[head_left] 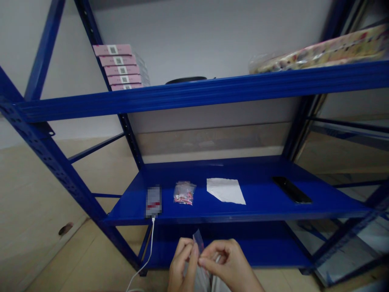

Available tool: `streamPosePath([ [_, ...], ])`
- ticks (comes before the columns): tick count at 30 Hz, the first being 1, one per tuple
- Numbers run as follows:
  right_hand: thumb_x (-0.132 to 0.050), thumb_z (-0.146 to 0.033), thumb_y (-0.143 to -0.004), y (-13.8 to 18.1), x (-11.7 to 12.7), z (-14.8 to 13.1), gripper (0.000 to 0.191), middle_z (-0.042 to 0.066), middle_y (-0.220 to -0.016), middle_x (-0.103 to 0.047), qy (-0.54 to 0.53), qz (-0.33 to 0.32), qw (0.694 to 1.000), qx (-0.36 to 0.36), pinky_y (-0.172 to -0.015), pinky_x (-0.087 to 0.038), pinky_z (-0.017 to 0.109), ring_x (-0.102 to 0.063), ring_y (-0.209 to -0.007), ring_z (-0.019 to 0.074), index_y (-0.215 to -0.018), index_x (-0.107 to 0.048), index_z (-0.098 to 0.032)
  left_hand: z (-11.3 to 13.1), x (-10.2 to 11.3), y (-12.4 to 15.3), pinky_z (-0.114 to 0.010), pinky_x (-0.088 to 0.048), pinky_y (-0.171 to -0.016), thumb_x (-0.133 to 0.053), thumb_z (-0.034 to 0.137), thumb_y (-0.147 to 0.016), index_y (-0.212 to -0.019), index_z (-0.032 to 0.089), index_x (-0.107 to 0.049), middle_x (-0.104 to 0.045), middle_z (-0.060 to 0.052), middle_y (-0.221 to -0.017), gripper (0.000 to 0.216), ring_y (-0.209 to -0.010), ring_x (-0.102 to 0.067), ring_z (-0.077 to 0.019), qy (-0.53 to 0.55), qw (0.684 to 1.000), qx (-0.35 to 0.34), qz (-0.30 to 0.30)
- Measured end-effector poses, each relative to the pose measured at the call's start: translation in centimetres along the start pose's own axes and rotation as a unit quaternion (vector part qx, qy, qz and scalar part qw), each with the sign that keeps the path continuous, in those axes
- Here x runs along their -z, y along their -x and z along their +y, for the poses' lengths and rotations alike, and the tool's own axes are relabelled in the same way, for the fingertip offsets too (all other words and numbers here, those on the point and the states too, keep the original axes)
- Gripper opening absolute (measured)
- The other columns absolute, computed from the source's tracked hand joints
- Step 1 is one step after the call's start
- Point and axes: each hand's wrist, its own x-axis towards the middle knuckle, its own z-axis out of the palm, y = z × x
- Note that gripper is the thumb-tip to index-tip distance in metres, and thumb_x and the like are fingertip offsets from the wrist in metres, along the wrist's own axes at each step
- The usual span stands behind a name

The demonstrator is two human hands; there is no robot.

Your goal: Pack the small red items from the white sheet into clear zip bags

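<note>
Both hands are close together in front of the blue shelf, low in the view. My left hand (pixel 184 263) is closed with its fingers pinching a small clear plastic bag (pixel 198 239), whose upper edge sticks up between the hands. My right hand (pixel 226 259) pinches with thumb and forefinger at the side of the same bag. What lies inside the bag is mostly hidden by the fingers. Beyond the hands, a zip bag with small red pieces (pixel 184 193) lies on the middle shelf, beside a white sheet of paper (pixel 225 190).
On the blue middle shelf (pixel 255 170), a device with a blurred screen (pixel 153 201) trails a white cable (pixel 151 243) over the front edge. A black phone (pixel 291 190) lies at the right. Above stand stacked pink boxes (pixel 121 67) and a plastic-wrapped patterned package (pixel 328 50).
</note>
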Motion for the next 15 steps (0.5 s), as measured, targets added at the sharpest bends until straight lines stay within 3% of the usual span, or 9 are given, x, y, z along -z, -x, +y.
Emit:
streamPosePath([
  [5,-0.062,-0.039,-0.073,-0.3,-0.1,0.5,0.026,0.003,-0.057,-0.064,-0.041,-0.03,0.999,0.007,-0.046,-0.041,0.016,-0.058,-0.052,0.0115,-0.073,-0.066,-0.014,-0.2,-0.3,-0.1,-0.021,-0.042,-0.066,-0.038,0.046,-0.084,-0.066,0.018,-0.054,-0.05,-0.002,-0.074,0.037,-0.066,-0.05,-0.0129,-0.025,1.0,-0.003,0.013],
  [10,-0.066,-0.034,-0.069,-0.4,-0.6,0.7,0.027,0.003,-0.074,-0.065,-0.003,0.01,0.999,0.032,-0.043,-0.04,0.015,-0.059,-0.055,0.011,-0.09,-0.065,-0.018,0.0,-0.2,0.1,-0.021,-0.043,-0.065,-0.035,0.043,-0.086,-0.071,0.018,-0.056,-0.052,-0.004,-0.08,0.035,-0.066,-0.051,-0.013,-0.07,0.997,-0.017,0.022],
  [15,-0.063,-0.032,-0.071,-0.2,-0.2,-0.4,0.019,0.004,-0.079,-0.066,0.041,0.026,0.997,0.06,-0.042,-0.04,0.014,-0.062,-0.059,0.0121,-0.084,-0.07,-0.02,0.4,-0.2,0.3,-0.025,-0.043,-0.072,-0.034,0.036,-0.087,-0.079,0.019,-0.058,-0.053,-0.007,-0.092,0.03,-0.078,-0.054,-0.0159,-0.111,0.991,-0.065,0.029],
])
